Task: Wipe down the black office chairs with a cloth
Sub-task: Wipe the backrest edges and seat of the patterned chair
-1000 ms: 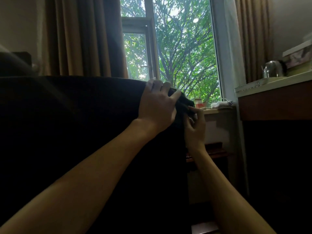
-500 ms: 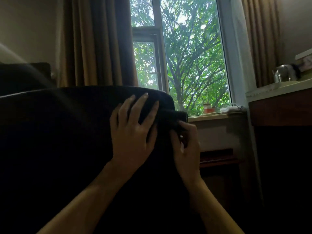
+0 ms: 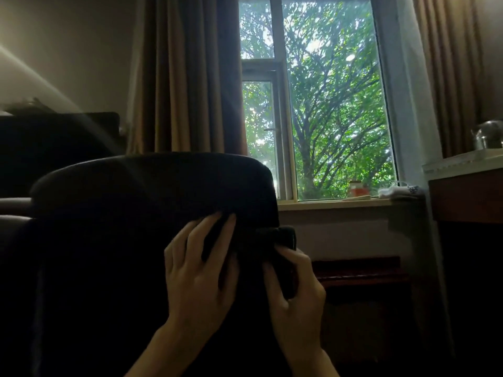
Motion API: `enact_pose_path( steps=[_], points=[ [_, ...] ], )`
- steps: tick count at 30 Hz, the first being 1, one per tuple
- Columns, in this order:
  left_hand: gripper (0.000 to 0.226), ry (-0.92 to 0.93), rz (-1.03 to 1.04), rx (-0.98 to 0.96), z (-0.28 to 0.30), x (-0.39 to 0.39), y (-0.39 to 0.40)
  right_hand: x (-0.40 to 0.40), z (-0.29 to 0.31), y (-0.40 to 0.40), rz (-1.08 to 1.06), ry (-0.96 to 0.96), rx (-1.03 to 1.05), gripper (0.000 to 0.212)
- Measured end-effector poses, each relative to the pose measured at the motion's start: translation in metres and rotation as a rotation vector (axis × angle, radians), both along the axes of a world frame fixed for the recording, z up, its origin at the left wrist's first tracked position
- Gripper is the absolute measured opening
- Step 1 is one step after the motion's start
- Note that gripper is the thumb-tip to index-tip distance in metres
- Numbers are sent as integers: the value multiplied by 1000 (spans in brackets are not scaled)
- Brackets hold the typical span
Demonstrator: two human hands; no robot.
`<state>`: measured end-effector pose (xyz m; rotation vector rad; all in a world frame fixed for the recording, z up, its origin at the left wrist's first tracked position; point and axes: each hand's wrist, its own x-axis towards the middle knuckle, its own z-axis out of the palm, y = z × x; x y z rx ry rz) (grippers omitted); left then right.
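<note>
The black office chair's backrest [image 3: 122,213] fills the lower left, its rounded top edge below the window. A dark cloth [image 3: 275,236] is bunched against the backrest's right edge and is hard to tell from the black fabric. My right hand [image 3: 296,295] grips the cloth from the right, with thumb and fingers closed on it. My left hand [image 3: 198,276] lies flat on the backrest just left of the cloth, fingers spread. Whether its fingertips rest on the cloth I cannot tell.
A window [image 3: 326,104] with brown curtains is behind the chair, and small items stand on its sill [image 3: 340,204]. At the right is a wooden counter [image 3: 468,194] with a metal kettle [image 3: 487,134]. A second dark chair [image 3: 54,148] stands at far left.
Both hands have slid down from the backrest's top right corner along its right side, with the cloth. The left hand's fingers went from curled over the top edge to flat.
</note>
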<state>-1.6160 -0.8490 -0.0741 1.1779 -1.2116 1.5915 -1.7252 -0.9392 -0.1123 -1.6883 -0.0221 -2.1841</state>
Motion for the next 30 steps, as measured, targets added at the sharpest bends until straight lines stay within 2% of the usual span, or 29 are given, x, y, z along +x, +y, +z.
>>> enact_pose_path(
  steps=[6,11,15,19,24,30],
  points=[
    [39,161,-238,-59,0,13,34,24,8,37,23,0,-58,26],
    [39,384,-323,-94,-5,22,65,54,15,72,11,37,-129,20],
    [38,403,-233,-141,1,42,87,82,22,92,157,64,-160,20],
    [36,481,-259,-140,5,68,111,114,32,104,303,118,-167,17],
    [30,588,-281,-155,7,101,131,159,43,116,393,193,-173,21],
    [27,658,-278,-183,15,132,137,201,51,125,396,258,-168,22]
  ],
)
